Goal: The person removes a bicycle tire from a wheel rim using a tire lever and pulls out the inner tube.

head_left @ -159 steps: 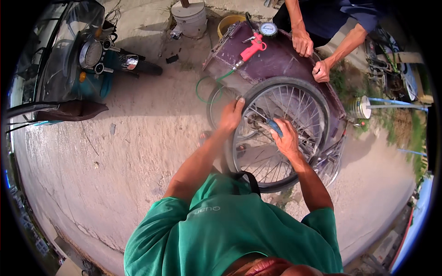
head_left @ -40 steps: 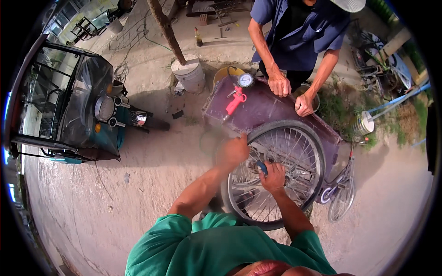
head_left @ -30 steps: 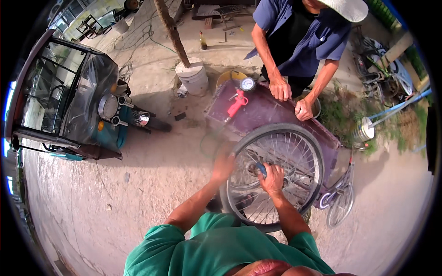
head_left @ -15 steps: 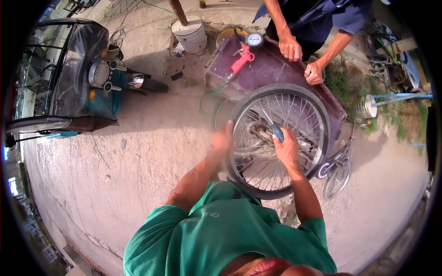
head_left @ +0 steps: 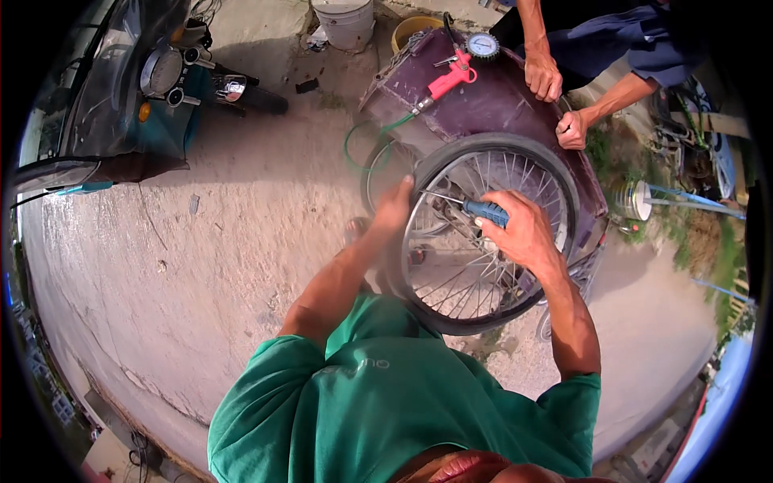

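A spoked bicycle wheel (head_left: 460,325) with a black tyre stands in front of me, tilted. At its left edge, my left hand (head_left: 393,206) grips the tyre, thumb on top and the other fingers mostly hidden. My right hand (head_left: 522,229) is over the spokes, closed around the blue handle of a screwdriver (head_left: 488,212). The metal shaft points left, its tip at the wheel's left rim close to my left thumb. Whether the tip is under the tyre's edge cannot be made out.
Beyond the wheel, a red inflator gun (head_left: 451,79) with a gauge and green hose (head_left: 348,153) lies on a maroon panel (head_left: 491,113). Another person's hands (head_left: 557,101) rest at its far edge. A three-wheeled vehicle (head_left: 165,76) stands left, a white bucket (head_left: 346,24) at the back.
My right hand has swung the screwdriver from pointing up over the hub to pointing left, its tip at the rim. My left hand has moved slightly up the tyre's left edge. The view has shifted.
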